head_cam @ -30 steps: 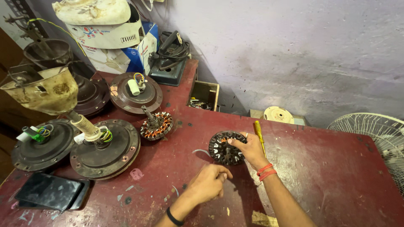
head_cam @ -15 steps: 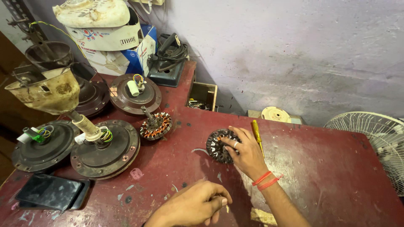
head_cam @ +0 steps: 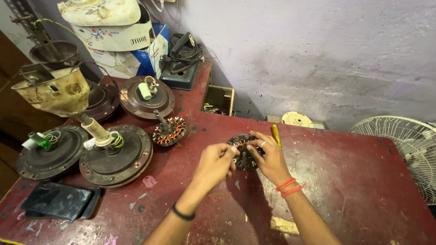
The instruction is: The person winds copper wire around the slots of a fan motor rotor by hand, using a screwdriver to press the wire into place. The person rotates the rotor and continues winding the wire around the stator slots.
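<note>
- The fan motor stator (head_cam: 244,152) (a dark ring of laminations with copper windings showing) lies flat near the middle of the red worktop (head_cam: 354,181), between both hands.
- The left hand (head_cam: 213,163) comes in from the near left with its fingertips pinched in a narrow grip at the stator's left rim; what it pinches, if anything, is too small to tell.
- The right hand (head_cam: 271,159), red threads at the wrist, rests over the stator's right side, fingers spread across the rim, steadying it.
- A yellow-handled screwdriver (head_cam: 275,135) lies just beside the right hand, on its far side.
- To the left sits a second wound stator (head_cam: 169,130) on its shaft; farther left stand two round fan motor housings (head_cam: 116,156) with coloured wires. A dark phone (head_cam: 56,200) lies at the near left corner.
- Doing this well, as I judge it: keep the right hand pressing the ring flat so it cannot turn, and work the left fingertips gently, since thin copper wire kinks or loses its coating easily.
</note>
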